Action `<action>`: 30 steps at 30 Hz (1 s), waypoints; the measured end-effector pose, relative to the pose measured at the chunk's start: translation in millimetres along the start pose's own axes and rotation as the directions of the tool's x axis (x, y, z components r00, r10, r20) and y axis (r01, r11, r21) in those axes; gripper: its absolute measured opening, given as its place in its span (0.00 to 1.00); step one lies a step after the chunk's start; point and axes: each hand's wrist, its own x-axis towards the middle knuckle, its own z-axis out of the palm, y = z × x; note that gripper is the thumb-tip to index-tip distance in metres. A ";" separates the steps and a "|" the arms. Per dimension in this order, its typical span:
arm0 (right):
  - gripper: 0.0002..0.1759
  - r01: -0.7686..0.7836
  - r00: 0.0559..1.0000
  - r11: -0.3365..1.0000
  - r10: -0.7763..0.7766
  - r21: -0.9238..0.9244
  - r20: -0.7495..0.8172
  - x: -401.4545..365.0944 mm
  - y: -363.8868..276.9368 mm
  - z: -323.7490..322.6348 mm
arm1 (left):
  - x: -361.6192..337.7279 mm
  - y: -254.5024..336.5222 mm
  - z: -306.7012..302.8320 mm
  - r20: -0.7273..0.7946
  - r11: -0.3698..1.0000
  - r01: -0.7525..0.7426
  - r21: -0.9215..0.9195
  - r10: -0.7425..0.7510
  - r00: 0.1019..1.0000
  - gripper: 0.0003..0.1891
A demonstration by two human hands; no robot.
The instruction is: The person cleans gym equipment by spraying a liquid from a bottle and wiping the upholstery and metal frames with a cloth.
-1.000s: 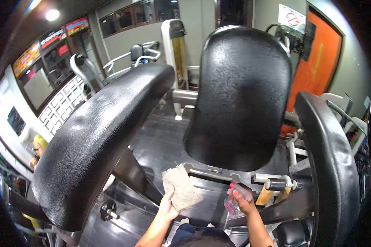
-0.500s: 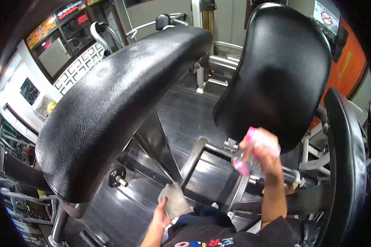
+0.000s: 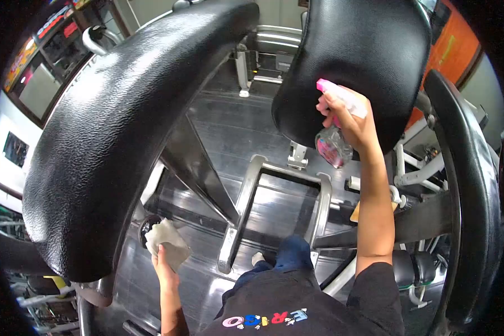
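Head view, quick notes. My read: right hand [image 3: 350, 120] at 1 o'clock is closed round the neck of a clear spray bottle [image 3: 333, 147] with a pink head. The bottle is upright, so the liquid sits at the bottom. Its nozzle points toward 9 o'clock, just in front of the lower edge of the black back pad [image 3: 369, 50].

Left hand [image 3: 163, 264] at 8 o'clock is low and well apart from the other. It grips a bunched grey cloth [image 3: 165, 242], which sits just under the tip of the long arm pad [image 3: 117, 129], near the floor [image 3: 229, 123].

A steel frame [image 3: 251, 190] stands between the two hands at 6 o'clock.

Writing: the shirt [image 3: 297, 302] has coloured letters, upside down from here, maybe "ERISO", though I'm not sure. The bottle's pink label is unreadable. The signboards [image 3: 25, 53] at 10 o'clock are too blurred to read.
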 end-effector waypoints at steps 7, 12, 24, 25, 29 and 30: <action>0.18 -0.023 0.998 1.000 0.023 0.018 0.051 1.7 2.3 -4.5 | -18.6 -13.3 21.1 0.081 0.996 0.090 0.019 -0.091 0.993 0.27; 0.18 -0.048 0.998 0.998 0.046 0.048 0.034 0.0 2.8 -2.3 | -24.4 -3.0 46.1 0.246 0.987 0.093 0.128 -0.123 0.962 0.26; 0.15 -0.068 0.995 0.996 0.063 0.060 0.073 -0.5 -2.6 -4.2 | -63.6 41.3 191.2 0.721 0.994 0.001 -0.106 0.076 0.689 0.21; 0.15 -0.057 0.995 0.997 0.053 0.058 0.079 -0.8 -2.1 -4.3 | -75.6 54.7 212.0 0.730 0.975 0.009 -0.222 0.160 0.665 0.22; 0.13 -0.089 0.991 0.989 0.075 0.122 0.114 -2.2 -5.3 -6.4 | -86.0 85.7 277.9 0.600 0.895 -0.216 -0.391 0.426 0.677 0.24; 0.13 -0.019 0.998 0.996 0.014 0.082 0.069 -5.9 -8.0 -4.5 | -105.4 123.6 303.5 0.557 0.865 -0.207 -0.457 0.460 0.692 0.24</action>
